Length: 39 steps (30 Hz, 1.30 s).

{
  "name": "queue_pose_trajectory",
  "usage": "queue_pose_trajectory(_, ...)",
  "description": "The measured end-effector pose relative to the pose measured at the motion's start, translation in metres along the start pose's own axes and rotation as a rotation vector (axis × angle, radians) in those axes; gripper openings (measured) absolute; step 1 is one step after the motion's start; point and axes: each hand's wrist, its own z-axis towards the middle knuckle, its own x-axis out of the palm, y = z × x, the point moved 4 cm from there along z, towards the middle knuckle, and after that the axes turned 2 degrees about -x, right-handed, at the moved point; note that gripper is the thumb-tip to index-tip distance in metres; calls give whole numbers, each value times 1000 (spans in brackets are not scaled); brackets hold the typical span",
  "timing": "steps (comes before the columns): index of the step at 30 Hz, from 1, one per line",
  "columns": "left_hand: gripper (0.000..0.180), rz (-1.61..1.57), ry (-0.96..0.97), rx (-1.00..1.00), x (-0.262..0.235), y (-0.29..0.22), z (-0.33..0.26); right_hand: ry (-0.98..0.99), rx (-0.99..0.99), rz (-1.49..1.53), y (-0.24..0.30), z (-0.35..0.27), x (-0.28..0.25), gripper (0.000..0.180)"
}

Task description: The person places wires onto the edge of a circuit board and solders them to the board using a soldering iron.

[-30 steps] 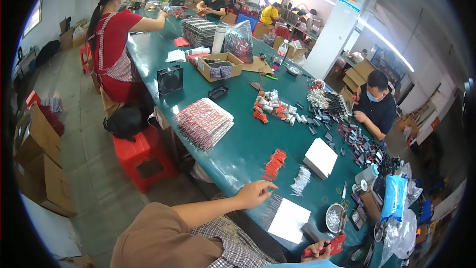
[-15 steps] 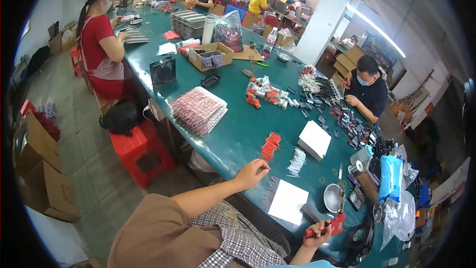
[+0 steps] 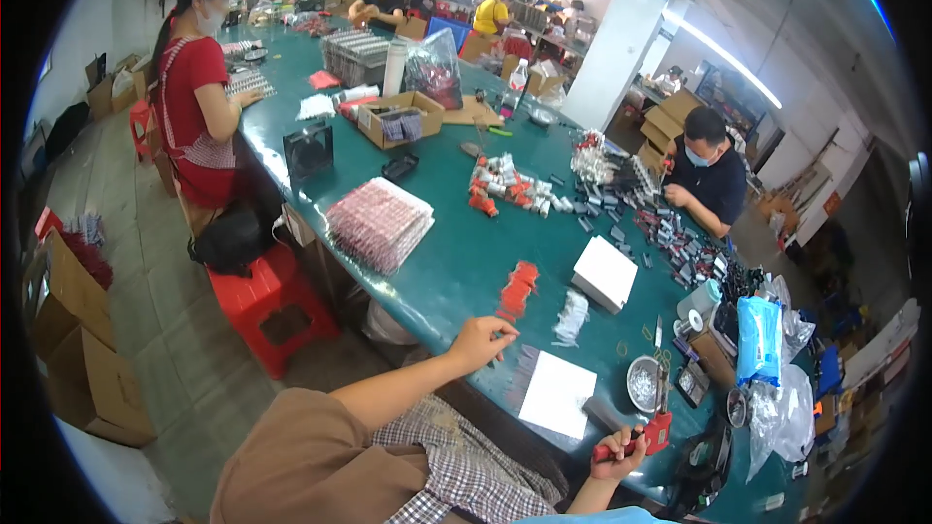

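Observation:
My left hand (image 3: 478, 344) is over the table's near edge, fingers pinched together; whatever is between the fingertips is too small to make out. Just beyond it lies a bundle of short red wires (image 3: 518, 291), with a bundle of white wires (image 3: 571, 318) to its right. My right hand (image 3: 617, 456) is closed round the red handle of a soldering gun (image 3: 657, 433), its metal front pointing away from me. Between my hands lies a white board (image 3: 558, 395) with thin wires (image 3: 521, 374) along its left edge. A metal bowl (image 3: 643, 383) holds small shiny pieces.
A white block (image 3: 604, 274) stands beyond the wires. Stacked wired boards (image 3: 381, 223) sit to the left, a cardboard box (image 3: 400, 120) farther back. Dark parts (image 3: 691, 247) and a blue packet (image 3: 760, 340) crowd the right. Co-workers sit round the green table (image 3: 437, 281).
The view has shifted slightly. My left hand stays pinched near the red wires, turned a little; my right hand keeps its hold on the soldering gun.

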Motion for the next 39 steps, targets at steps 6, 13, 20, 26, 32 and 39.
queue_pose_trajectory(6, 12, -152, -61, 44, 6, 25, -1, -49, -6, -33, -1, -1, -6, 19)
queue_pose_trajectory(13, 12, -29, -8, 37, 2, 4, 6, 7, -4, 2, -1, 3, 0, 21)
queue_pose_trajectory(20, 11, -68, -16, 6, 2, 7, 4, -5, 13, -8, -3, 0, 3, 19)
queue_pose_trajectory(26, 13, -47, -6, 4, 3, 9, -1, -17, 1, -41, -1, -6, 5, 19)
queue_pose_trajectory(32, 14, 11, -17, 8, -1, -3, -1, -37, -6, -2, -3, -3, 10, 18)
queue_pose_trajectory(39, 12, -44, 9, -39, 0, 4, -3, -48, 0, 7, -4, -5, 9, 16)
